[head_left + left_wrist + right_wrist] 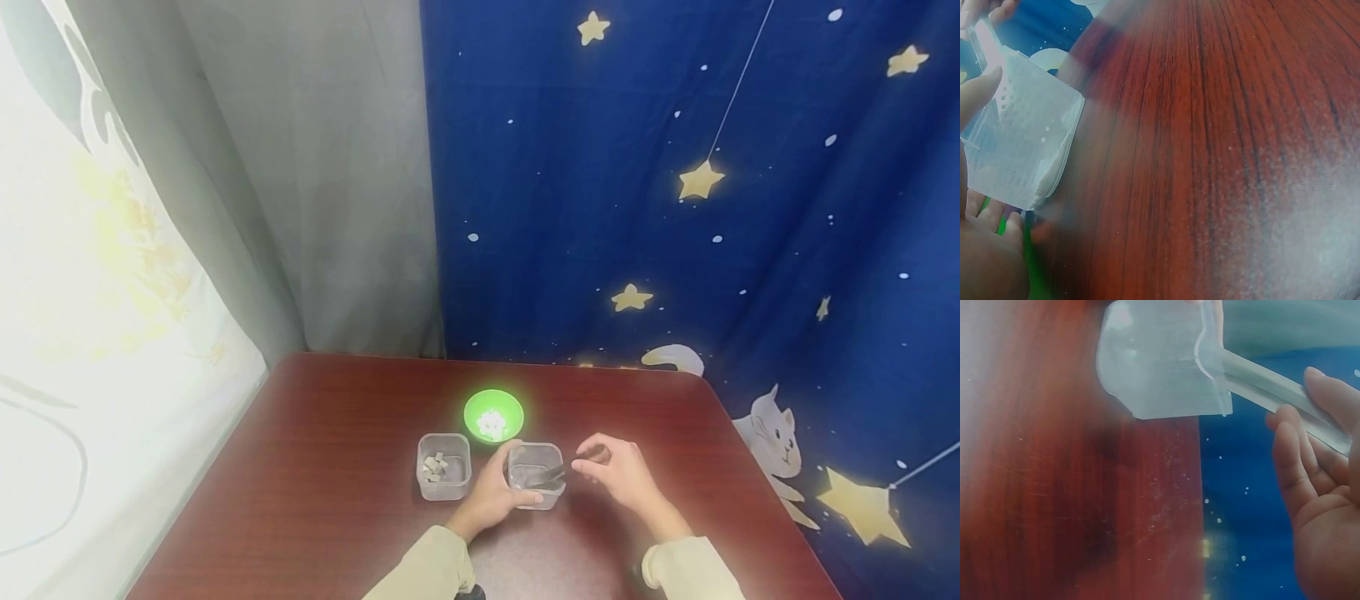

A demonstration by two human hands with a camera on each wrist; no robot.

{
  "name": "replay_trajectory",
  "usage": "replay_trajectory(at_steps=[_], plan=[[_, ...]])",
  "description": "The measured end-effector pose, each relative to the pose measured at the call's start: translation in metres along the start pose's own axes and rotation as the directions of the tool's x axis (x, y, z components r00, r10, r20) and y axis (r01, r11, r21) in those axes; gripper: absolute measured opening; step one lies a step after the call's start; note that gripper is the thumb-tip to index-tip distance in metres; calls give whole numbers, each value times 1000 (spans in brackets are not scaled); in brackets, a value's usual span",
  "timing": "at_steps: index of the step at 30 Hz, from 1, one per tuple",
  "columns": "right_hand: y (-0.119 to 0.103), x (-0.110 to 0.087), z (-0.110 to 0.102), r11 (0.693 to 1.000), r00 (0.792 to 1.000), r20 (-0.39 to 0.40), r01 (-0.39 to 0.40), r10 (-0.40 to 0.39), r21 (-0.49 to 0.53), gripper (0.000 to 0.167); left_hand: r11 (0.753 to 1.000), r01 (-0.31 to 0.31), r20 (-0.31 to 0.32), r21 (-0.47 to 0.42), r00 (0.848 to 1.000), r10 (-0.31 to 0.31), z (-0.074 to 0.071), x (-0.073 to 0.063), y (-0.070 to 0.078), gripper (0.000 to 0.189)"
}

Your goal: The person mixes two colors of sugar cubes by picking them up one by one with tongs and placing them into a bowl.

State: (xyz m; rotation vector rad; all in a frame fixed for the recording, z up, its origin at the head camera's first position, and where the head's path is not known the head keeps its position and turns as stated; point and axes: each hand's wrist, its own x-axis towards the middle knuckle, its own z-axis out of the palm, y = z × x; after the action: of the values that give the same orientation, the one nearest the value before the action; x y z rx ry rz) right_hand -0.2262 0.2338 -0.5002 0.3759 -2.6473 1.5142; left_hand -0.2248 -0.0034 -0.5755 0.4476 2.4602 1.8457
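Key relation: a long, narrow utensil with a metallic look (553, 475) crosses the right-hand rim of a clear, square-sided plastic container (547, 500), its long axis running from the right hand (618, 472) leftward, downward and slightly toward the person. Lower end lies inside the container; upper end is pinched between the right thumb and fingers, just right of the rim. The wrist view of this grip is hazy, so the utensil may be tongs, but I cannot confirm two arms. Left hand (495, 492) holds the container from its left: thumb along the near wall, other fingers around the far left corner, spread about as wide as the container. Left hand is therefore the one in contact with the container; the right reaches it only through the utensil. Bright green round bowl (480, 407) bearing small white pieces (491, 425) sits beyond the container and somewhat left, close to the left fingertips. A second clear, square-sided plastic container (444, 492), with pale blocky pieces (434, 467) inside, stands left of the left hand on the reddish-brown wood-grain surface (337, 433).
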Motion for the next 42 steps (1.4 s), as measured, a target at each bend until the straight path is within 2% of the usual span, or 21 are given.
replay_trajectory(at_steps=[8,14,24,33,42], plan=[[4,-1,3,998,995,-99,7,0,68,15,1000,8,6,-8,1000,-8,0,0,1,96],[2,2,-1,998,987,-159,35,-25,56,13,1000,17,2,4,1000,-17,-1,0,2,95],[0,3,2,998,999,-45,-16,19,67,21,1000,10,7,-19,1000,-10,-2,-1,0,96],[2,0,10,999,995,-84,51,-52,-20,20,1000,-2,7,-20,1000,2,-1,-2,2,96],[2,-2,13,1000,994,-105,16,-14,19,19,1000,0,3,-14,1000,0,-1,-2,4,95]])
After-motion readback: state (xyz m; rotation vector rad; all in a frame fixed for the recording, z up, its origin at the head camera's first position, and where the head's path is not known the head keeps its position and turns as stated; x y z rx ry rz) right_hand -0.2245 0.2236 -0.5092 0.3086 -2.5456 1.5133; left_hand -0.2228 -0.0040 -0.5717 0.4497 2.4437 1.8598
